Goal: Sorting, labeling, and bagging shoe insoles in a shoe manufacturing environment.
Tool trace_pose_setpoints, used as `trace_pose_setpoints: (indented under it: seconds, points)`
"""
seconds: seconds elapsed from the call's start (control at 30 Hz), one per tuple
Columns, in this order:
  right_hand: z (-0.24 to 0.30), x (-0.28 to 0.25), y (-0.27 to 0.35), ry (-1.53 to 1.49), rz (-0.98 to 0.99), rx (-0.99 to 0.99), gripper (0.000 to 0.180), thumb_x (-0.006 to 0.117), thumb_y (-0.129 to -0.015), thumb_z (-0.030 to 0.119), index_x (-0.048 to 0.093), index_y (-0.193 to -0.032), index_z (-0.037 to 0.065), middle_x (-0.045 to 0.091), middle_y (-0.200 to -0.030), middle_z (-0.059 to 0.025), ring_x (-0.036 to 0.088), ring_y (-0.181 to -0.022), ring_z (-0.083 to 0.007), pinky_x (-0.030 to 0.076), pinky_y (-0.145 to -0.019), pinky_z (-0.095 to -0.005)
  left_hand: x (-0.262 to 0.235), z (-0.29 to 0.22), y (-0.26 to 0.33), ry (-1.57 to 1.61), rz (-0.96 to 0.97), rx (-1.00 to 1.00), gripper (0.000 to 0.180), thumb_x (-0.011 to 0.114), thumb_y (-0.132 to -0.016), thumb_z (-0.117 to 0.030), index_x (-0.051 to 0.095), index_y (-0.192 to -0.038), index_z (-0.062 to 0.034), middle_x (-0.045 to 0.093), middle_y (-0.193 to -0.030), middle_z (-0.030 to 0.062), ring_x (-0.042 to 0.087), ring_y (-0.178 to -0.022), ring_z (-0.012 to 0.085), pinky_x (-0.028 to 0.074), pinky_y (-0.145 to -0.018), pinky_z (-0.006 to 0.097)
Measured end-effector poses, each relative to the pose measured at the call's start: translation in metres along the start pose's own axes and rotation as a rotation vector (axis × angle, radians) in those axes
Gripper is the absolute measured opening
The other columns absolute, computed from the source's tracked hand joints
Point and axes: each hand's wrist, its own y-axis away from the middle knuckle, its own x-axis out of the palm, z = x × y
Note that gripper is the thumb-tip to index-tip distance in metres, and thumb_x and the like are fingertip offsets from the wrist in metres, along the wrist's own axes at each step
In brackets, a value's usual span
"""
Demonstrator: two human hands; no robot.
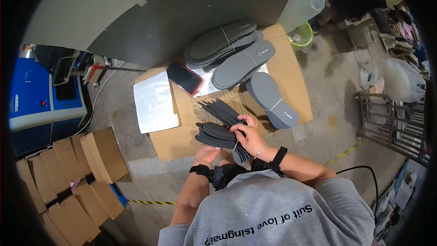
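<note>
Dark grey shoe insoles (212, 132) are bunched edge-on in front of me, with more fanned out just beyond them. My left hand (207, 154) grips the bunch from below and the left, its fingers partly hidden under it. From the right, my right hand (248, 137) closes over the insoles, thumb and fingers pinching their edges. A pale band crosses the bunch near its lower end. Beyond lie banded insole stacks: one at the right (268, 93), one in the middle (244, 66), and a thicker pile (218, 43) at the back.
The stacks rest on a cardboard sheet (298, 79). A red-edged phone (185, 78) and white paper (154, 102) lie at its left. Cardboard boxes (104, 155) and a blue machine (45, 93) stand left; a green bin (302, 35) and metal rack (391, 120) stand right.
</note>
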Motion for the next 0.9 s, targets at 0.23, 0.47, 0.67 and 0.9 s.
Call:
trace_pose_setpoints:
  seconds: [0.23, 0.47, 0.67, 0.9]
  points:
    - [0.016, 0.002, -0.008, 0.032, -0.005, 0.037, 0.035, 0.067, -0.07, 0.007, 0.056, -0.103, 0.009, 0.044, -0.114, -0.0161, 0.04, -0.108, -0.0346, 0.034, -0.094, -0.0395, 0.009, -0.024, 0.006, -0.051, -0.105, -0.094, 0.071, 0.058, -0.053, 0.02, 0.049, -0.12, -0.0016, 0.053, -0.119, 0.0121, 0.047, -0.115, 0.0285, 0.031, -0.104, 0.044]
    - [0.011, 0.017, -0.013, 0.068, -0.075, 0.141, 0.065, 0.073, -0.069, 0.013, 0.04, -0.123, 0.0, 0.042, -0.111, -0.0169, 0.045, -0.101, -0.0261, 0.044, -0.081, -0.0349, 0.041, -0.047, 0.012, -0.114, 0.071, -0.06, 0.078, 0.066, -0.049, 0.016, 0.046, -0.122, -0.0006, 0.055, -0.117, 0.0112, 0.052, -0.111, 0.0273, 0.04, -0.098, 0.04]
    - [0.018, 0.017, -0.016, 0.179, 0.057, 0.228, 0.062, 0.068, -0.072, 0.023, 0.043, -0.119, -0.009, 0.054, -0.108, -0.0264, 0.048, -0.1, -0.0399, 0.038, -0.091, -0.0417, 0.034, -0.048, 0.004, -0.301, 0.11, -0.112, 0.076, 0.071, -0.047, 0.012, 0.048, -0.118, -0.0008, 0.054, -0.116, 0.0114, 0.054, -0.107, 0.0241, 0.043, -0.095, 0.038]
    - [-0.014, 0.02, -0.018, 0.205, -0.118, 0.227, 0.057, 0.064, -0.076, 0.026, 0.045, -0.115, -0.011, 0.054, -0.104, -0.0292, 0.05, -0.099, -0.0411, 0.04, -0.088, -0.0409, 0.053, -0.057, 0.021, -0.344, 0.073, 0.057, 0.067, 0.071, -0.05, 0.01, 0.051, -0.113, -0.002, 0.052, -0.12, 0.0123, 0.05, -0.111, 0.0258, 0.037, -0.1, 0.04]
